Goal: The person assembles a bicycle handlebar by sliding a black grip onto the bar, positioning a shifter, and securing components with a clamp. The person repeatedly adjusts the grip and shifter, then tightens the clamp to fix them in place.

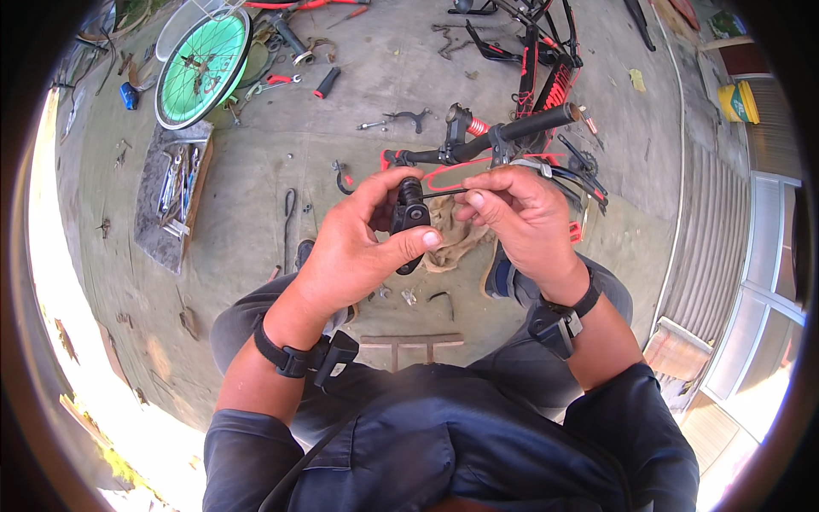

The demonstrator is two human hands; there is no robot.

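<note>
My left hand (354,243) is closed around a black bicycle part (412,215) with a ribbed top and a bolt in its side; its exact kind is unclear. The thumb presses against its lower side. My right hand (529,224) pinches a thin black rod (444,194), which looks like a hex key, between thumb and fingers. The rod runs sideways toward the black part; whether its tip sits in it I cannot tell. Just beyond both hands lies a black and red bicycle frame (520,126). A tan rag (448,243) is on the ground below them.
On the left stand a tray of wrenches (198,209) and a wheel with a green disc (183,81). A screwdriver-like red and black handle (326,83), a chain (447,41) and small parts lie scattered ahead. A yellow bucket (738,102) is far right.
</note>
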